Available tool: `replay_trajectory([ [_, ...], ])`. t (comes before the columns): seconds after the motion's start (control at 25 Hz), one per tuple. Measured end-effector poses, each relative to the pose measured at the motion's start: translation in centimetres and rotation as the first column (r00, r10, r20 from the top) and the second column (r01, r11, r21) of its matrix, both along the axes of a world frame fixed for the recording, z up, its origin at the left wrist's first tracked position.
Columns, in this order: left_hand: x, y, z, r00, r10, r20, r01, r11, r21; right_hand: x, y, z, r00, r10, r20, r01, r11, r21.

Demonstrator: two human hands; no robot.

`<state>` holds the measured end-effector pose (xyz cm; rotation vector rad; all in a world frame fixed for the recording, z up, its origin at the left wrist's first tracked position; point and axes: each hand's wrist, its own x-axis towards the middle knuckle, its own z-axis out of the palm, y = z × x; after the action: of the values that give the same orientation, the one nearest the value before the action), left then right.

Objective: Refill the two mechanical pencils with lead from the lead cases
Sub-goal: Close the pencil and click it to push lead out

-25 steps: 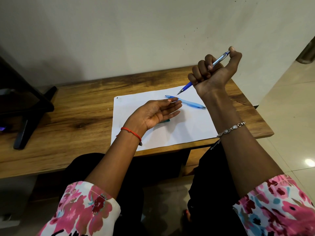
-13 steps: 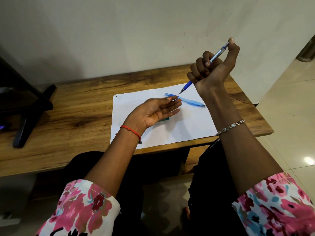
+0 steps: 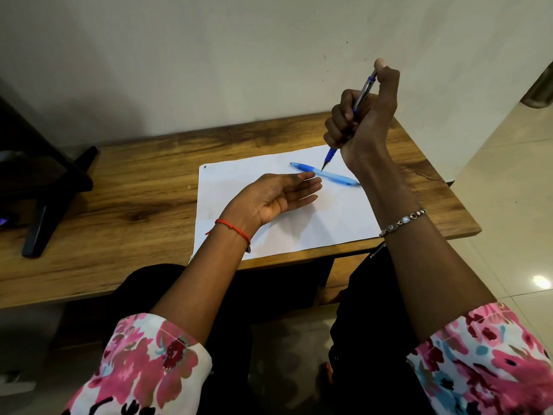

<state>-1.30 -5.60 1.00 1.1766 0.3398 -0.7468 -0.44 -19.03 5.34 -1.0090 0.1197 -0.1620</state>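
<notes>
My right hand (image 3: 363,121) is raised above the desk, fist closed around a dark blue mechanical pencil (image 3: 330,153), tip pointing down, thumb pressing on its top end. A second, light blue mechanical pencil (image 3: 332,176) lies on the white paper (image 3: 314,232) just below that tip. My left hand (image 3: 276,197) hovers palm up over the paper, fingers apart and holding nothing, its fingertips close to the light blue pencil. No lead case shows; my left hand hides the spot where a teal object lay.
The paper lies on a wooden desk (image 3: 134,199) against a pale wall. A black stand (image 3: 48,187) sits on the desk's left end. The desk's right edge drops to a tiled floor (image 3: 508,205).
My right hand turned the dark blue pencil more upright and lifted slightly, bringing its tip down over the light blue pencil. The left hand stayed palm up and now covers the teal object.
</notes>
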Motion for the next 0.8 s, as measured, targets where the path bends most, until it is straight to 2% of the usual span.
replay_trajectory([
  [0.8,0.02,0.03,0.00,1.000,0.011,0.001,-0.011,0.999,-0.035,-0.02,0.05,-0.16,1.000,0.008,0.017,-0.007,1.000,-0.013],
])
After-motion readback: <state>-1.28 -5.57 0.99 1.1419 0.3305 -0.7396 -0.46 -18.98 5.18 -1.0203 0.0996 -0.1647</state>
